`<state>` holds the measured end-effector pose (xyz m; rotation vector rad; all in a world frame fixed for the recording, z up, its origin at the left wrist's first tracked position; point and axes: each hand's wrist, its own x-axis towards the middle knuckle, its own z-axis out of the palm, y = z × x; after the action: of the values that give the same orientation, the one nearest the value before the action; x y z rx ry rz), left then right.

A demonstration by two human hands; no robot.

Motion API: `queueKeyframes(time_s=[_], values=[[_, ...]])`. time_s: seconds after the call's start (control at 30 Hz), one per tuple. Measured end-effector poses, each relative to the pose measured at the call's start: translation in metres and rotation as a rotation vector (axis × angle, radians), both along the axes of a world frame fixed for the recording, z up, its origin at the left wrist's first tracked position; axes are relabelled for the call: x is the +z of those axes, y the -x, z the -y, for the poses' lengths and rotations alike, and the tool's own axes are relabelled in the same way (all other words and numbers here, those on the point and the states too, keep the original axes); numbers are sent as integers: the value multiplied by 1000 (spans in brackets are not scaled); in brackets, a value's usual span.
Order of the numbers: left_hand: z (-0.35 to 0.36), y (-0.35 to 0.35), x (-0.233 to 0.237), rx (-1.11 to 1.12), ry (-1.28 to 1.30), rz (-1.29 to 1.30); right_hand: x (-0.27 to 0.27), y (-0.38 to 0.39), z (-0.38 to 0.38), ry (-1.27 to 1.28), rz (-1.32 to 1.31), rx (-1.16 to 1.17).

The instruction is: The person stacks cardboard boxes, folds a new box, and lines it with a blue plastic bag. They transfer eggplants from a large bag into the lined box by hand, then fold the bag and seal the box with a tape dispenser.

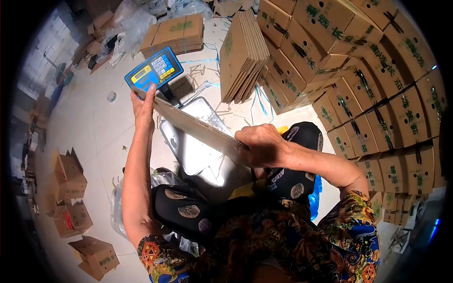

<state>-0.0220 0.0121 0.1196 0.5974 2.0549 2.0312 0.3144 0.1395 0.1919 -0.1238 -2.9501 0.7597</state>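
A flattened cardboard box (198, 129) is held on edge between my two hands, slanting across the view. My left hand (144, 106) grips its far left end, thumb on the near face. At the other end, my right hand (263, 144) has its fingers curled round the edge. Below the cardboard lies the silver weighing platform (200, 162) of a scale. Its blue display head (155, 67), with a yellow screen and a keypad, stands just beyond my left hand. The cardboard hides part of the platform.
Flat cardboard boxes stand on edge in a stack (240, 56), with a tied bundle (174, 34) behind. Closed cartons (368, 89) with green print rise in a wall at right. Open cartons (96, 257) sit on the floor at left. Blue strapping (262, 101) litters the floor.
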Motion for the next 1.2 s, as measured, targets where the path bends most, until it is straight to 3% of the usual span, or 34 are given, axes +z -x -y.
queueKeyframes(time_s=[0.1,0.13,0.3,0.33,0.5,0.63,0.67,0.77,0.8,0.9,1.03,1.1,1.2], values=[[-3,-16,11,-101,29,109,-11,3,4,115,-188,-31],[0,-17,10,-91,13,122,-14,9,3,178,-118,-3],[17,-18,15,-118,-13,204,-41,29,-15,960,210,-125],[21,-15,14,-111,-10,216,-25,27,-16,997,246,-108],[33,-5,27,-92,168,168,-11,41,-47,302,105,-160],[50,-4,46,0,412,-191,5,55,-61,259,0,-160],[51,-17,54,128,432,-323,9,58,-62,205,-13,-117],[78,0,36,20,477,-414,-2,66,-47,9,-127,-83],[85,-6,42,-18,452,-225,-4,68,-44,-108,-153,-77],[116,20,33,-12,600,-356,-4,77,-47,-147,-165,-96],[109,-25,89,-365,799,-431,-9,96,-53,-147,-194,-75],[103,-33,85,-643,760,-285,-18,111,-58,-200,-232,-32],[90,-49,73,-703,696,-43,-26,137,-43,-283,-204,-9]])
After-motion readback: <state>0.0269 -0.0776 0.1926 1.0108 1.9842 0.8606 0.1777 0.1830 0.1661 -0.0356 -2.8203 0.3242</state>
